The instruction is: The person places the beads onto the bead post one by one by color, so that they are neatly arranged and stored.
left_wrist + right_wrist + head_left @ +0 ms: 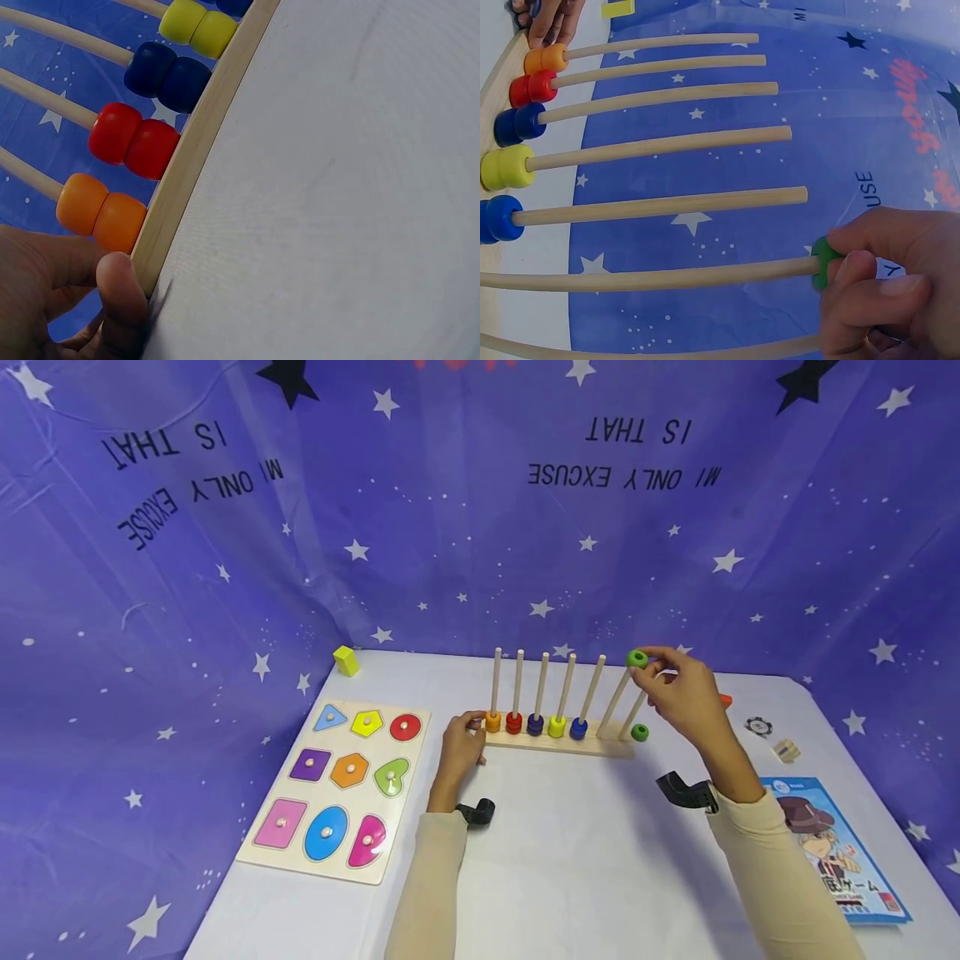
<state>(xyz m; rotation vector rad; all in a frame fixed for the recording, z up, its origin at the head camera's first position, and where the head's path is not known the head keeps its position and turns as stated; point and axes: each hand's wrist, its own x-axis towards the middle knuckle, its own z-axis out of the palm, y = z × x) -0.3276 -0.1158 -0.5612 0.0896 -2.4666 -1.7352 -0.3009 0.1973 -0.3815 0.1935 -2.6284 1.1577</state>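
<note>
A wooden peg stand (525, 743) rests on the white table with a row of upright rods. Two beads each sit low on the left rods: orange (101, 212), red (135, 141), dark blue (168, 77), yellow (197, 28) and blue (578, 728). My left hand (459, 752) grips the stand's left end, thumb at the base's edge beside the orange beads. High at the right, my right hand (682, 697) pinches a green bead (823, 262) at the tip of the sixth rod. Another green bead (640, 732) lies by the stand's right end.
Left of the stand lies a shape puzzle board (337, 797) with knobbed pieces. Behind it stands a yellow block (347, 662). A gear-like disc (759, 727), a small wooden piece (786, 750) and a blue picture booklet (832, 843) are at the right. A starry purple cloth hangs behind.
</note>
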